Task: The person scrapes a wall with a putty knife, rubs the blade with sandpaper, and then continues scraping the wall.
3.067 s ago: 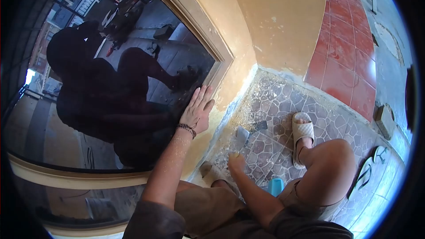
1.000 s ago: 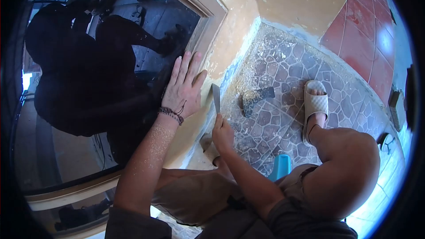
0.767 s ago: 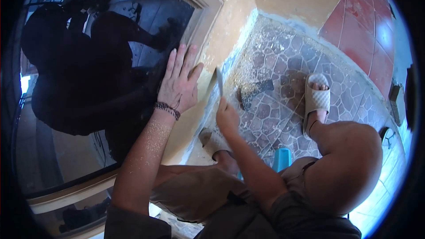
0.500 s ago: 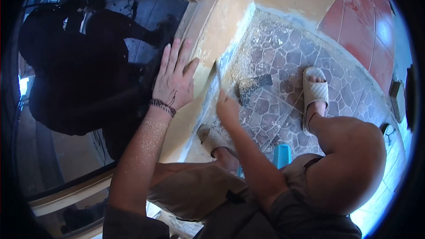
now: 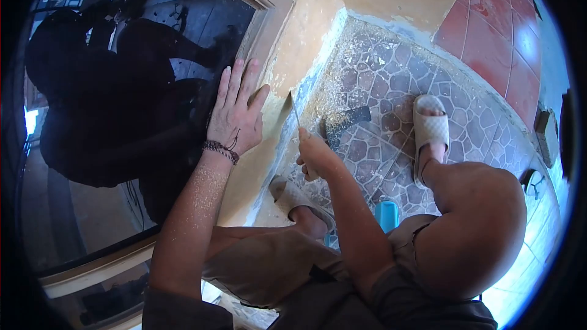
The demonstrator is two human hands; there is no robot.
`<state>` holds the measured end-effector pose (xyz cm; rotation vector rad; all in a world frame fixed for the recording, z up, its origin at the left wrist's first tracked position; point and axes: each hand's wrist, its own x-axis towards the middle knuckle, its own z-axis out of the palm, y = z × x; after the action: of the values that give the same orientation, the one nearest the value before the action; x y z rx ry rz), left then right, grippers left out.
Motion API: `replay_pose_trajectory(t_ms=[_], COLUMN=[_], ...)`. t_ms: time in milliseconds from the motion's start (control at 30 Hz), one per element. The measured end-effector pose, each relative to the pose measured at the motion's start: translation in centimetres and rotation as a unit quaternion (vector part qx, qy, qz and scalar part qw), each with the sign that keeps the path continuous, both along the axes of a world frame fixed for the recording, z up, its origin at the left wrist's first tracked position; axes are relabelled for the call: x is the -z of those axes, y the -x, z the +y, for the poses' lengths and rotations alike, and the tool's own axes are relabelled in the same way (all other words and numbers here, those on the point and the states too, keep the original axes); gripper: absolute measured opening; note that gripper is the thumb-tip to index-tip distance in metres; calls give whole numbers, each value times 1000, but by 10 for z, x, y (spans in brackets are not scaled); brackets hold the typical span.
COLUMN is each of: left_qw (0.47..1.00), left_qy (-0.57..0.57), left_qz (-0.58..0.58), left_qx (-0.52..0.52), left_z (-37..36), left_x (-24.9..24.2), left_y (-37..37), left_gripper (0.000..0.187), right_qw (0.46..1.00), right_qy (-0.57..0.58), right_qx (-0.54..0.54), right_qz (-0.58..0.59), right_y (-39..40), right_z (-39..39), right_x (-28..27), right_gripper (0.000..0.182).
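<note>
My left hand point(image 5: 233, 123) lies flat with spread fingers at the edge of the window frame point(image 5: 272, 17), beside the dark glass point(image 5: 110, 128). Pale flakes dust that forearm above a braided bracelet. In my right hand point(image 5: 317, 154) is a scraper point(image 5: 295, 110), its thin blade pointing up toward the peeling yellow wall point(image 5: 301, 49). The blade tip is right at the wall's surface, below the frame; the handle is hidden in my closed fingers. A dark flat piece point(image 5: 347, 123) lies on the floor nearby, covered with flakes.
Paint chips cover the stone-patterned floor point(image 5: 397, 76) along the wall's base. My sandalled feet stand on both sides, one sandal point(image 5: 431, 131) out to the right. A turquoise object point(image 5: 386, 215) sits below me. Red tiles point(image 5: 489, 30) form a raised edge at upper right.
The scraper has shifted left, its blade now leaning toward the wall, and my right wrist has turned. My left hand keeps its place while the whole view shifts slightly.
</note>
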<state>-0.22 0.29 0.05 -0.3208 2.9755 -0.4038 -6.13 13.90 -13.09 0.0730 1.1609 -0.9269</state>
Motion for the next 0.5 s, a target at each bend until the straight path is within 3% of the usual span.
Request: replay_pose_trajectory(t_ms=[67,167,267,500], left_qw=[1000,1000,1000,1000], left_qy=[0,2,4,-3], left_qz=[3,6,2,12], left_qx=[2,1,0,3], left_z=[1,1,0,-2], left_x=[1,0,0,3], left_y=[-1,0,0,-1], left_gripper=[52,52,52,52], right_qw=[998,990,988,995], right_qy=[-7,66,79,42], right_qx=[58,123,123,73], right_qz=[17,-3,-44,44], right_y=[6,-11,-2,1], right_z=[5,-12,-25,-29], right_x=[-30,-11,6,-30], right_gripper=[48,48,56,46])
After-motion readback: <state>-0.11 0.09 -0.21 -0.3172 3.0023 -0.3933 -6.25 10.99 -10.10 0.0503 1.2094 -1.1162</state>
